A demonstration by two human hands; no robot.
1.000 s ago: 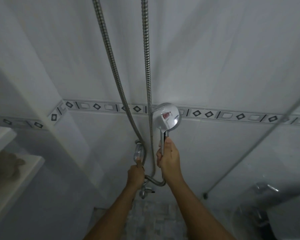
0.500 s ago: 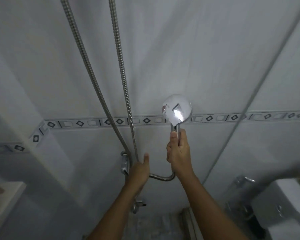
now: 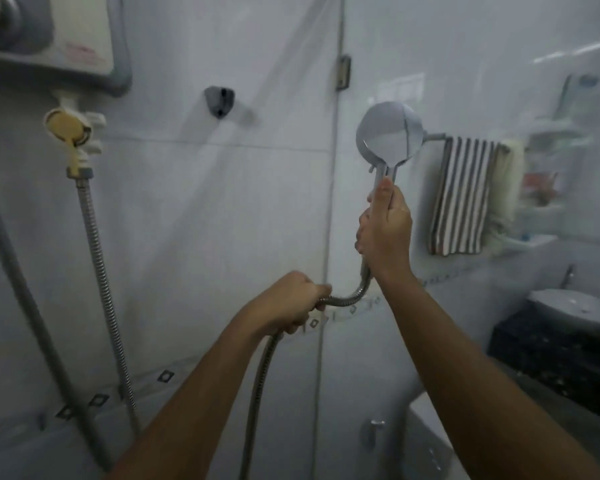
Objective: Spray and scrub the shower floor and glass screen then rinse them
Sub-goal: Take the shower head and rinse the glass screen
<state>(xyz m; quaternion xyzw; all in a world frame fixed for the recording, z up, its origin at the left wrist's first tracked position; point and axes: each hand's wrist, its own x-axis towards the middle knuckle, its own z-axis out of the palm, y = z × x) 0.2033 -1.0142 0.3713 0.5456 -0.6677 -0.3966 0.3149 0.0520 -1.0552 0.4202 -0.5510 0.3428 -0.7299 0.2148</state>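
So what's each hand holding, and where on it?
Right hand grips the shower head by its handle; left hand holds the hose just below.

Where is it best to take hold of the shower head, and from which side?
Grip the shower head by its slim straight handle below the round face, coming from the back, as the right hand does. The left hand holds the hose.
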